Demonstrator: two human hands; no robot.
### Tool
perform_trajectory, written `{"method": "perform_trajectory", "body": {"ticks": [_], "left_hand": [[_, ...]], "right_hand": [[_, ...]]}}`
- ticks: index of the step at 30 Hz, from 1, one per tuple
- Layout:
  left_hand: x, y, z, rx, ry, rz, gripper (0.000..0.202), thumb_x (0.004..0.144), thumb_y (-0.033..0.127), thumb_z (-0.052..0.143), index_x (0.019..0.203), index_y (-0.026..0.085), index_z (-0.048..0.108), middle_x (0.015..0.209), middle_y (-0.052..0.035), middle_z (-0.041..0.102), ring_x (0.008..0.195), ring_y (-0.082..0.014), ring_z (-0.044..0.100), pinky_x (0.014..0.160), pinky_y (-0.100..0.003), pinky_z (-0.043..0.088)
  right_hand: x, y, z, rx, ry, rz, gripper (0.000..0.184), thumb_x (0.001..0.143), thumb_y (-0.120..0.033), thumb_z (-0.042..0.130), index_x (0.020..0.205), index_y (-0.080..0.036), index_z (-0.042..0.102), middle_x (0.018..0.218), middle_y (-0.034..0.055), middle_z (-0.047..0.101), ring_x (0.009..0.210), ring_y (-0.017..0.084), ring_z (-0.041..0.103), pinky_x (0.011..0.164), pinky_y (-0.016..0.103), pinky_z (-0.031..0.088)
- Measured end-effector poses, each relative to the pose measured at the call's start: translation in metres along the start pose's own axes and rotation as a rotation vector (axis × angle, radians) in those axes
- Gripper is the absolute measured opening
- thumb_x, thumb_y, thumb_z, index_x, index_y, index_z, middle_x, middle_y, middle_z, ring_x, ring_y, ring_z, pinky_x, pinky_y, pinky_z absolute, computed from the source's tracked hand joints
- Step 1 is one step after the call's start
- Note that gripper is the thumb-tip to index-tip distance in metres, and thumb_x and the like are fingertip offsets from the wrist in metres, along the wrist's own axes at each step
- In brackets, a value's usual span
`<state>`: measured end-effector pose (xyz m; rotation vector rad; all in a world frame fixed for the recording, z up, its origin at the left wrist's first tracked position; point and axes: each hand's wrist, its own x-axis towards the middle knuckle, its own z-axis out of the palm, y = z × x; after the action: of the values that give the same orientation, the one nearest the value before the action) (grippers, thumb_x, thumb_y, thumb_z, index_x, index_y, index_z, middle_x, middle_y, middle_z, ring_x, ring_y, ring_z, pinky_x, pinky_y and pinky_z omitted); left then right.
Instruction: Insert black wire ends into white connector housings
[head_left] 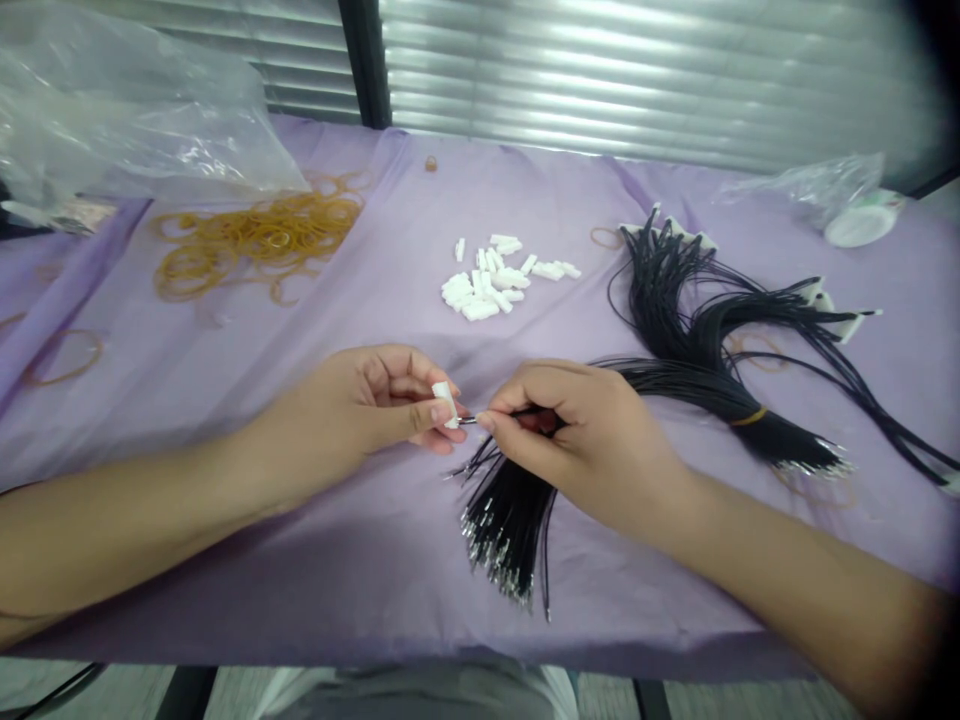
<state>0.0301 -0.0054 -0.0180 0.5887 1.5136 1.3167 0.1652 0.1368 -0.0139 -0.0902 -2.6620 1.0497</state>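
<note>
White plastic rectangular block [445, 405], pinched in the left hand [382, 402] at frame centre, meets or nearly meets the thin black wire [468, 420] the right hand [581, 422] grips near its tip, probably for control.

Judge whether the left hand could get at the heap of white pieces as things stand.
Probably yes: the heap lies beyond the left hand on purple cloth, and nothing seems to stand between them. The hand's fingers hold one white piece, though, which may hamper picking up another.

Two hands [401, 400] [574, 420], two bags [150, 110] [817, 190], one held wire [468, 420], one held connector [444, 397], perhaps twenty-odd loose connectors [484, 288].
</note>
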Motion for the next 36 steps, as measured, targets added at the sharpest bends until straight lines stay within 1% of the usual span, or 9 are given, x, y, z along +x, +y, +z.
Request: {"method": "perform_trajectory", "body": {"ticks": [5, 9, 16, 22, 28, 30, 33, 34, 36], "left_hand": [[-0.002, 0.004, 0.003, 0.040, -0.004, -0.028, 0.012, 0.071, 0.015, 0.066, 0.079, 0.013, 0.057, 0.068, 0.0012, 0.066, 0.063, -0.0089, 0.064, 0.062, -0.015, 0.051], [-0.001, 0.004, 0.004, 0.029, 0.002, -0.030, 0.013, 0.071, 0.016, 0.066, 0.078, 0.014, 0.056, 0.067, 0.0018, 0.066, 0.063, -0.0088, 0.064, 0.061, -0.014, 0.051], [0.000, 0.004, 0.007, 0.035, 0.026, -0.023, 0.009, 0.073, 0.016, 0.064, 0.078, 0.013, 0.056, 0.064, 0.0018, 0.066, 0.061, -0.0086, 0.064, 0.060, -0.013, 0.051], [0.001, 0.003, 0.007, 0.042, 0.008, -0.020, 0.008, 0.073, 0.017, 0.062, 0.077, 0.014, 0.056, 0.064, 0.0022, 0.066, 0.059, -0.0099, 0.064, 0.060, -0.017, 0.052], [0.001, 0.004, 0.010, 0.031, 0.021, -0.040, 0.009, 0.072, 0.015, 0.062, 0.077, 0.013, 0.055, 0.067, 0.0017, 0.066, 0.061, -0.0092, 0.064, 0.062, -0.017, 0.052], [0.000, 0.004, 0.009, 0.037, 0.014, -0.032, 0.009, 0.072, 0.016, 0.062, 0.076, 0.013, 0.055, 0.065, 0.0022, 0.065, 0.060, -0.0085, 0.063, 0.061, -0.016, 0.051], [0.000, 0.005, 0.009, 0.038, 0.015, -0.027, 0.009, 0.073, 0.019, 0.062, 0.076, 0.013, 0.055, 0.063, 0.0025, 0.064, 0.059, -0.0078, 0.062, 0.059, -0.015, 0.050], [0.000, 0.005, 0.008, 0.035, 0.017, -0.033, 0.009, 0.073, 0.019, 0.062, 0.077, 0.013, 0.055, 0.064, 0.0023, 0.064, 0.059, -0.0081, 0.062, 0.059, -0.015, 0.051], [0.000, 0.005, 0.007, 0.030, 0.016, -0.047, 0.010, 0.072, 0.018, 0.062, 0.077, 0.013, 0.055, 0.065, 0.0020, 0.064, 0.062, -0.0089, 0.063, 0.062, -0.017, 0.051]], "right_hand": [[0.000, -0.003, 0.003, -0.057, 0.005, -0.043, 0.012, 0.080, -0.017, 0.055, 0.068, -0.013, 0.057, 0.062, -0.0014, 0.051, 0.061, 0.007, 0.044, 0.057, 0.020, 0.032], [0.001, -0.004, 0.005, -0.082, 0.010, -0.048, 0.012, 0.081, -0.017, 0.055, 0.070, -0.012, 0.058, 0.064, -0.0010, 0.052, 0.062, 0.007, 0.044, 0.058, 0.019, 0.032], [0.001, -0.005, 0.007, -0.035, 0.002, 0.023, 0.014, 0.082, -0.019, 0.054, 0.070, -0.013, 0.058, 0.062, -0.0035, 0.053, 0.058, 0.005, 0.045, 0.056, 0.018, 0.032], [0.001, -0.007, 0.007, -0.025, -0.046, 0.062, 0.016, 0.083, -0.020, 0.053, 0.068, -0.014, 0.058, 0.063, -0.0038, 0.054, 0.059, 0.004, 0.047, 0.057, 0.017, 0.034], [0.001, -0.007, 0.015, -0.044, -0.004, 0.073, 0.015, 0.084, -0.024, 0.053, 0.073, -0.016, 0.059, 0.068, -0.0034, 0.058, 0.066, 0.006, 0.051, 0.061, 0.018, 0.036], [0.001, -0.006, 0.013, -0.036, -0.010, 0.050, 0.012, 0.083, -0.026, 0.054, 0.079, -0.015, 0.058, 0.073, -0.0022, 0.058, 0.071, 0.007, 0.052, 0.065, 0.017, 0.038], [0.002, -0.004, 0.005, -0.061, -0.037, 0.022, 0.018, 0.081, -0.028, 0.057, 0.090, -0.014, 0.055, 0.083, 0.0001, 0.058, 0.077, 0.008, 0.052, 0.069, 0.018, 0.039], [0.002, -0.004, 0.002, -0.077, -0.046, 0.014, 0.017, 0.080, -0.027, 0.057, 0.090, -0.014, 0.055, 0.083, -0.0001, 0.058, 0.076, 0.007, 0.052, 0.068, 0.018, 0.039], [0.002, -0.003, -0.002, -0.108, -0.060, 0.007, 0.008, 0.082, -0.023, 0.055, 0.084, -0.015, 0.056, 0.079, -0.0016, 0.057, 0.071, 0.006, 0.051, 0.066, 0.017, 0.038]]}}
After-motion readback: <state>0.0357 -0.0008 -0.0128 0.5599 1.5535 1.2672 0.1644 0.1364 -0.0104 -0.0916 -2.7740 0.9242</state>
